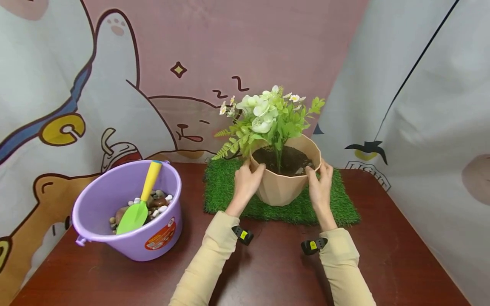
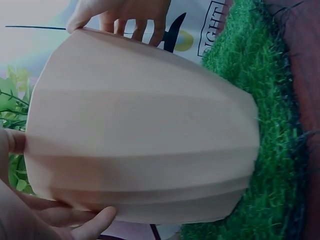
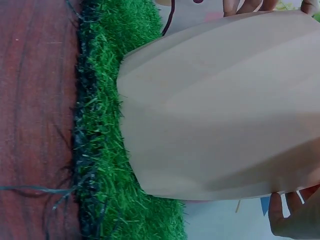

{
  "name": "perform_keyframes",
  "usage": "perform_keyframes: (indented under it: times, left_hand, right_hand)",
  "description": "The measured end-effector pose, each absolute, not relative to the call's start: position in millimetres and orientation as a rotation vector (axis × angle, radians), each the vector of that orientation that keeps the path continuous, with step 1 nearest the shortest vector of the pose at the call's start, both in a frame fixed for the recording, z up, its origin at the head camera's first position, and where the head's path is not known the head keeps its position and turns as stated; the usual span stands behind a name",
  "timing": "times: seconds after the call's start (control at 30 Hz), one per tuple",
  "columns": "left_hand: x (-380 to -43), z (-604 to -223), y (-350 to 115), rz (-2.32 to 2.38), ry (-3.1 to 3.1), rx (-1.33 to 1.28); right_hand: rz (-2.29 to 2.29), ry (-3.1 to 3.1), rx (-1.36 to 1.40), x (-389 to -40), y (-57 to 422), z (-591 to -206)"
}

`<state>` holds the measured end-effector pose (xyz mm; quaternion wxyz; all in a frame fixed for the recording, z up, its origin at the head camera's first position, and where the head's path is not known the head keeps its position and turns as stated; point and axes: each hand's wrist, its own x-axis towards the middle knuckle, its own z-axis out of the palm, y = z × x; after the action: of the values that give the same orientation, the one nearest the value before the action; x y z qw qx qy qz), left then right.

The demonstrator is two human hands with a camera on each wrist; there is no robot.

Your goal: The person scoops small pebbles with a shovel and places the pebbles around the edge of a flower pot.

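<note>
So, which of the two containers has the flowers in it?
The beige pot, with the left hand and right hand at its rim; the purple bucket instead holds stones and a green trowel.

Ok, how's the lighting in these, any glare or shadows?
Head view: fairly evenly lit, faint sheen on the table; left wrist view: curtain washed out at upper left, shading on the pot near the left hand; right wrist view: a darker shadow across the pot by the right hand.
</note>
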<state>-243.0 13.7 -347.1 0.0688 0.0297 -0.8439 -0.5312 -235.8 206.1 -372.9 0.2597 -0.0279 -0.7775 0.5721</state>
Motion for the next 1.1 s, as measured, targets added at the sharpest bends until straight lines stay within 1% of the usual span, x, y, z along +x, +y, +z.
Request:
perform_keyframes:
  times: [0.13, 0.3, 0.47, 0.57, 0.7, 0.8, 0.97, 1.1]
  left_hand:
    - [-240.5, -352.1, 13.2, -1.713, -2.519, 0.056]
    - [-235.4, -357.9, 6.8, -1.730, -2.517, -0.048]
    - [-218.9, -358.2, -8.0, -1.706, -2.418, -0.143]
    - [-205.6, -353.4, -20.7, -1.664, -2.290, -0.172]
    - [-188.2, -341.2, -41.7, -1.538, -2.133, -0.209]
    - [-174.9, -329.4, -59.1, -1.436, -2.057, -0.255]
    - [-151.7, -307.1, -94.3, -1.214, -2.059, -0.293]
    - [-134.2, -291.9, -126.4, -1.024, -2.118, -0.179]
  right_hand:
    - [1.533, -2.119, -0.083, -234.9, 207.0, -374.4]
    - [1.504, -2.131, -0.092, -233.1, 204.0, -375.6]
    - [1.456, -2.134, -0.123, -227.1, 192.1, -372.3]
    - [1.297, -2.077, -0.089, -223.3, 178.6, -368.4]
    - [0.983, -1.964, 0.062, -218.1, 152.3, -360.4]
    - [0.861, -1.909, 0.227, -212.7, 126.7, -353.9]
    - [0.875, -1.962, 0.488, -205.8, 77.3, -351.1]
    - [0.955, -2.133, 0.594, -202.2, 42.9, -350.5]
